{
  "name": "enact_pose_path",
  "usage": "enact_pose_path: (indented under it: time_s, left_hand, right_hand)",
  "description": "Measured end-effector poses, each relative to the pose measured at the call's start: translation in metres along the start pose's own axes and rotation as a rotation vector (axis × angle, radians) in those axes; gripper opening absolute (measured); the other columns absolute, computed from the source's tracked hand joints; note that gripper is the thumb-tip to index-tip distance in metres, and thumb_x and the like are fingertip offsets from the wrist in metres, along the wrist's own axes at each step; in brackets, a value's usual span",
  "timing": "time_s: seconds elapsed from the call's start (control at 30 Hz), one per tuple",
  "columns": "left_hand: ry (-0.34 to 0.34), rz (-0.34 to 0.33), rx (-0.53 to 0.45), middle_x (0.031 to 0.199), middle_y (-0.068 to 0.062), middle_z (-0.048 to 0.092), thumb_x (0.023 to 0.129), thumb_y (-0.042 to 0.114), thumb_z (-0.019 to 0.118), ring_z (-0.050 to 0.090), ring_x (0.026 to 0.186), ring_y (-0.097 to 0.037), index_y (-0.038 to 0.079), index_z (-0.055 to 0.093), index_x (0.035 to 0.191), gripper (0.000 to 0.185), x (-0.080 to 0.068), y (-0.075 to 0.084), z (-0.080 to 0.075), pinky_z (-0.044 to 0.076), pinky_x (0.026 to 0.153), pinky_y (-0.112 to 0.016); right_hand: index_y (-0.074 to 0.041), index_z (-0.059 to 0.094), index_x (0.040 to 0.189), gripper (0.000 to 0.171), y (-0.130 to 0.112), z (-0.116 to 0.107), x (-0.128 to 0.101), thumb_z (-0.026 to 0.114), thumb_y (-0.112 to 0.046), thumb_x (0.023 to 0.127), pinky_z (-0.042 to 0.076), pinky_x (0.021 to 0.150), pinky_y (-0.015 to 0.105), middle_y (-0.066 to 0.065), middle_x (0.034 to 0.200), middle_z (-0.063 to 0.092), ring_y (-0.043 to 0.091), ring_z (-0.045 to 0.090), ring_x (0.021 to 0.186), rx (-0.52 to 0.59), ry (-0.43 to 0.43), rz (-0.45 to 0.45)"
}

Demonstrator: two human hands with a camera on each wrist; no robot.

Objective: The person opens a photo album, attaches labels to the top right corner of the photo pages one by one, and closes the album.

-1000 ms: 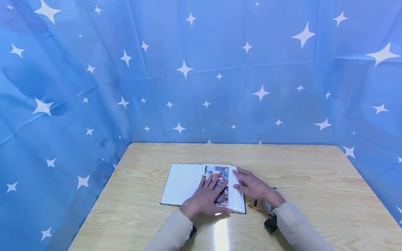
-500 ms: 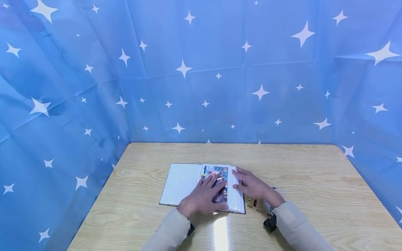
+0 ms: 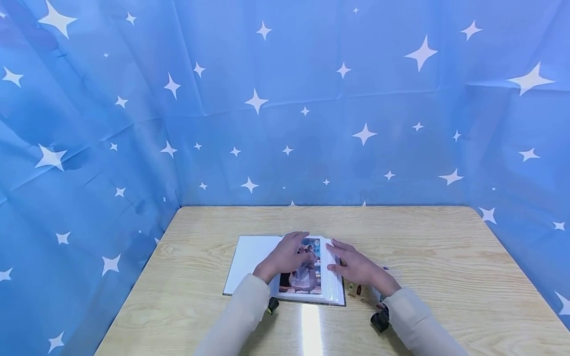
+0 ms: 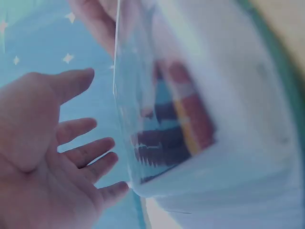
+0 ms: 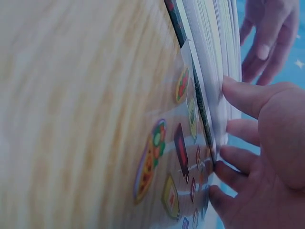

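An open photo album (image 3: pixel 251 254) lies on the table, its left side plain white and its right side showing a picture (image 3: pixel 307 279) in a clear sleeve. Over the right-hand page hovers my left hand (image 3: pixel 285 256), its fingers spread with nothing between them; the left wrist view has this left hand (image 4: pixel 62 138) beside the glossy sleeve. My right hand (image 3: pixel 359 268) rests at the album's right edge. Close up in the right wrist view, the right thumb and fingertips touch the stacked page edges (image 5: pixel 209 57) with the fingers fairly straight.
A clear sheet of food stickers (image 5: pixel 167 157) lies on the wooden table (image 3: pixel 178 306) just right of the album, partly under the right forearm. A blue star-patterned curtain (image 3: pixel 285 99) hangs behind and at the sides. Each wrist carries a dark camera.
My left hand has lifted from the picture page and moved toward the page's upper left, uncovering more of the picture. The right hand stays at the album's edge. The head view shifts slightly.
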State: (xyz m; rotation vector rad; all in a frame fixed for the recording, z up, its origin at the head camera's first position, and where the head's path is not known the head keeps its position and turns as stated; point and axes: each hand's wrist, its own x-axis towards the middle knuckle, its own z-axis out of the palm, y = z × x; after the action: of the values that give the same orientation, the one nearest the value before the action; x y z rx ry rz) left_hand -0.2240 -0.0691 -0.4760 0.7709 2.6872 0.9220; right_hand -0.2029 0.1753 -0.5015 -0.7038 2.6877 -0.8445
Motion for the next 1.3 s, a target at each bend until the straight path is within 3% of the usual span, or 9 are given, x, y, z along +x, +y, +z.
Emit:
enact_pose_path:
  time_s: [0.07, 0.13, 0.23, 0.3, 0.4, 0.5, 0.7, 0.9, 1.3]
  left_hand:
    - [0.007, -0.037, -0.058, 0.154, -0.016, 0.040, 0.101, 0.025, 0.058, 0.049, 0.131, -0.030, 0.004, 0.034, 0.153, 0.061, 0.005, -0.004, -0.002, 0.036, 0.113, -0.047]
    - [0.012, -0.066, -0.090, 0.155, -0.013, 0.040, 0.101, 0.024, 0.059, 0.061, 0.102, -0.026, 0.005, 0.033, 0.154, 0.062, 0.009, -0.007, -0.003, 0.041, 0.109, -0.044]
    - [0.009, -0.095, -0.111, 0.154, -0.012, 0.042, 0.100, 0.023, 0.060, 0.052, 0.064, -0.017, 0.008, 0.032, 0.155, 0.064, 0.012, -0.010, -0.002, 0.044, 0.096, -0.039]
    - [0.007, -0.093, -0.107, 0.152, -0.012, 0.045, 0.099, 0.021, 0.060, 0.043, 0.055, -0.016, 0.009, 0.031, 0.155, 0.064, 0.014, -0.012, -0.002, 0.042, 0.089, -0.038]
    - [0.009, -0.087, -0.096, 0.149, -0.013, 0.049, 0.099, 0.018, 0.061, 0.064, 0.084, -0.017, 0.010, 0.032, 0.155, 0.064, 0.015, -0.013, 0.000, 0.045, 0.090, -0.037]
    - [0.011, -0.089, -0.093, 0.149, -0.012, 0.050, 0.098, 0.017, 0.062, 0.061, 0.114, -0.021, 0.012, 0.033, 0.155, 0.064, 0.015, -0.013, 0.002, 0.046, 0.089, -0.036]
    - [0.027, -0.090, -0.106, 0.147, -0.010, 0.052, 0.098, 0.019, 0.063, 0.061, 0.074, -0.018, 0.014, 0.032, 0.156, 0.066, 0.014, -0.014, 0.002, 0.046, 0.084, -0.035]
    - [0.051, -0.082, -0.128, 0.143, -0.007, 0.055, 0.097, 0.028, 0.065, 0.060, 0.119, -0.020, 0.018, 0.033, 0.155, 0.067, 0.013, -0.016, 0.002, 0.048, 0.101, -0.041]
    - [0.080, -0.102, -0.176, 0.148, -0.012, 0.046, 0.090, 0.061, 0.060, 0.049, 0.132, -0.027, 0.028, 0.026, 0.157, 0.082, 0.012, -0.011, -0.001, 0.045, 0.104, -0.053]
  right_hand:
    - [-0.003, 0.032, 0.154, 0.063, 0.001, 0.001, 0.000, 0.056, -0.030, 0.102, 0.029, 0.112, 0.062, 0.027, 0.160, 0.022, 0.047, 0.025, 0.144, 0.003, 0.000, 0.003]
    - [-0.003, 0.032, 0.154, 0.063, 0.002, 0.001, 0.000, 0.056, -0.030, 0.102, 0.029, 0.112, 0.062, 0.027, 0.160, 0.021, 0.047, 0.025, 0.144, 0.005, 0.000, 0.001]
    - [-0.004, 0.032, 0.154, 0.064, 0.003, 0.001, 0.000, 0.056, -0.032, 0.102, 0.029, 0.112, 0.062, 0.026, 0.160, 0.021, 0.047, 0.024, 0.145, 0.016, 0.001, 0.002]
    - [-0.005, 0.032, 0.154, 0.064, 0.004, 0.002, 0.000, 0.056, -0.032, 0.102, 0.029, 0.112, 0.062, 0.025, 0.161, 0.021, 0.046, 0.024, 0.145, 0.021, 0.006, 0.007]
    - [-0.006, 0.033, 0.154, 0.063, 0.004, 0.003, 0.000, 0.056, -0.032, 0.102, 0.029, 0.112, 0.062, 0.024, 0.161, 0.021, 0.046, 0.024, 0.145, 0.027, 0.013, 0.015]
    - [-0.006, 0.034, 0.154, 0.063, 0.003, 0.003, 0.001, 0.057, -0.032, 0.101, 0.029, 0.112, 0.062, 0.024, 0.161, 0.022, 0.046, 0.025, 0.145, 0.022, 0.019, 0.022]
    - [-0.007, 0.035, 0.154, 0.063, 0.002, 0.002, 0.000, 0.058, -0.032, 0.101, 0.029, 0.112, 0.062, 0.023, 0.161, 0.022, 0.045, 0.025, 0.145, 0.026, 0.019, 0.029]
    - [-0.008, 0.035, 0.154, 0.063, 0.002, 0.002, 0.000, 0.058, -0.033, 0.101, 0.029, 0.112, 0.062, 0.022, 0.161, 0.022, 0.045, 0.024, 0.146, 0.028, 0.014, 0.048]
    - [-0.007, 0.035, 0.154, 0.064, 0.003, 0.003, -0.001, 0.058, -0.034, 0.100, 0.028, 0.112, 0.062, 0.023, 0.161, 0.022, 0.045, 0.025, 0.145, 0.021, 0.026, 0.041]
